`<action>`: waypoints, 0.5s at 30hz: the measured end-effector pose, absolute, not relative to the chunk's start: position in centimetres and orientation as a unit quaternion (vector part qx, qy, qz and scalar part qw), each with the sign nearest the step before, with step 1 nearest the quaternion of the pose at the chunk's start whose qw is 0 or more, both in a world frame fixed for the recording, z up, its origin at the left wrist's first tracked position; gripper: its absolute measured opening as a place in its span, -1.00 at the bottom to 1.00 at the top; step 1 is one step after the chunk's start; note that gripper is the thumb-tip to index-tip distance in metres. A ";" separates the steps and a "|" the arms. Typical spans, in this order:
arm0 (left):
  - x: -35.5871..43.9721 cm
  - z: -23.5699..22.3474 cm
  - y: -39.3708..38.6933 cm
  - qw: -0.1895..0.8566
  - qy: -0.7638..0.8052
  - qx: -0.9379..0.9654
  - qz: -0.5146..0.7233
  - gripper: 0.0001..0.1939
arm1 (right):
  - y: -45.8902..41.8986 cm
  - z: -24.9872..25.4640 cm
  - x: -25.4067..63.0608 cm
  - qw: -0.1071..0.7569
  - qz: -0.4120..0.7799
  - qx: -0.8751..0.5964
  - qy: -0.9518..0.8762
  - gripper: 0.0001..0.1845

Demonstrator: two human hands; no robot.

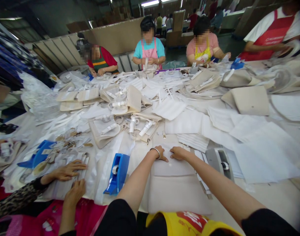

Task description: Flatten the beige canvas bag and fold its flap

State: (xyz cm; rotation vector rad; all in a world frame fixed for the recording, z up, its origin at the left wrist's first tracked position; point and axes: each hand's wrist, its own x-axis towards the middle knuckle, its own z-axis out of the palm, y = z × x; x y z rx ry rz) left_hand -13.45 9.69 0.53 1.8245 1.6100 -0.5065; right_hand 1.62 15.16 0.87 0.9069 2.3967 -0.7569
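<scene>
A flat beige bag [176, 193] lies in front of me, with a pale sheet [173, 167] across its upper part. On that sheet rests my left hand [161, 154], wearing a bracelet, its thumb and fingers apart. Just to its right, my right hand [178, 153] is bent down to the same surface with its fingers together. Anything under or in those fingers is hidden. A small metal clasp [164, 135] shows beyond the hands. To the left stands a blue tape dispenser [119, 173], and to the right a grey tape dispenser [220, 162].
White foam sheets [265, 147] spread over the right side. Wrapped beige bags [130, 101] are heaped ahead. At left, a co-worker's hands [71, 173] work beside another blue dispenser [38, 154]. Several people stand along the table's far side.
</scene>
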 end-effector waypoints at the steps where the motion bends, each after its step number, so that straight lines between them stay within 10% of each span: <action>1: -13.4 0.6 9.7 0.322 0.612 0.697 -0.193 -0.05 | 15.2 0.8 1.6 0.234 -0.275 0.332 0.871 -0.53; 15: -14.5 3.5 10.1 0.400 0.595 0.676 -0.168 -0.16 | 17.3 2.9 1.3 0.283 -0.307 0.297 0.859 -0.60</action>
